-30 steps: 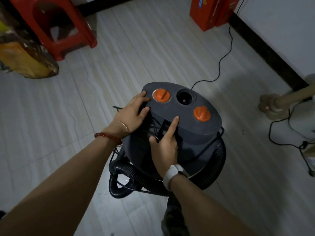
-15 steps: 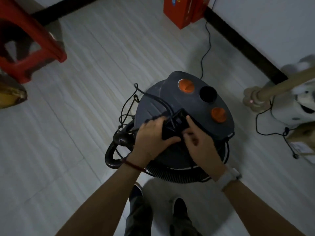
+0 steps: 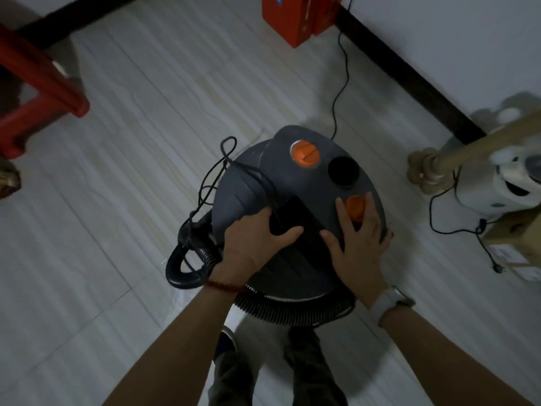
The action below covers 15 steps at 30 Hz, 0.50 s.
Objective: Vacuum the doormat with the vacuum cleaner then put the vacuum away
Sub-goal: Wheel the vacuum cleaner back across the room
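Hands (image 3: 307,238) spread apart | flat on vacuum cleaner (image 3: 292,183) lid

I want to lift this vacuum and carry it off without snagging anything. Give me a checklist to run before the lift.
1. Both hands on the vacuum cleaner: ok. Left hand lies by the black handle recess, right hand over one orange knob.
2. Firm grip on a handle: not ok; fingers lie fairly flat.
3. Hose stowed: cannot tell; it wraps the base, one loop sticks out.
4. Vacuum's cord tidy: not ok; loops hang loose over the lid.
5. Floor cable behind the vacuum free of it: cannot tell.
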### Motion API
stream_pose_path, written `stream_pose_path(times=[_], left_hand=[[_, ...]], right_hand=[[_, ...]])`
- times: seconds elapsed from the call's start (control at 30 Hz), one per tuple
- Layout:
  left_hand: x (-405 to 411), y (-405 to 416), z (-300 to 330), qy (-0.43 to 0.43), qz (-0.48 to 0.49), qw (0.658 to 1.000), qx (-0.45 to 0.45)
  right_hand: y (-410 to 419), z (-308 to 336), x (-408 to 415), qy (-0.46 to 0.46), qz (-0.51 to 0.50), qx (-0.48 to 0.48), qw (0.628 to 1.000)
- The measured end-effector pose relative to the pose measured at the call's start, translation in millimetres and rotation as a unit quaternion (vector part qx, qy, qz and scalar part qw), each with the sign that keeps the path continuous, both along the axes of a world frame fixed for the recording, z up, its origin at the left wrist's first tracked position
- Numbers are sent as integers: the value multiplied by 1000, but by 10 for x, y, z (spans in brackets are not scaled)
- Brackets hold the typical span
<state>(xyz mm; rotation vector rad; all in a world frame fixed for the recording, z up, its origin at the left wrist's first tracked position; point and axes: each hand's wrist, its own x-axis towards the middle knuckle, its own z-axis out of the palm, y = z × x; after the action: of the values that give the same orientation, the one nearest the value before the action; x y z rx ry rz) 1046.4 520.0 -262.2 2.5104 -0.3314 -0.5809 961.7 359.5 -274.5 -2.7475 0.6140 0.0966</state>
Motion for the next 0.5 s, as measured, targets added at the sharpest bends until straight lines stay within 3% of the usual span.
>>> stream_pose_path(times=[0.17, 0.5], left_hand=[[-15, 679, 56, -14, 88, 994, 66], [302, 2190, 93, -19, 285, 958, 43]], right_hand=[[616, -41, 211, -34, 73, -14, 997], [2037, -46, 1226, -59, 260, -3, 964]])
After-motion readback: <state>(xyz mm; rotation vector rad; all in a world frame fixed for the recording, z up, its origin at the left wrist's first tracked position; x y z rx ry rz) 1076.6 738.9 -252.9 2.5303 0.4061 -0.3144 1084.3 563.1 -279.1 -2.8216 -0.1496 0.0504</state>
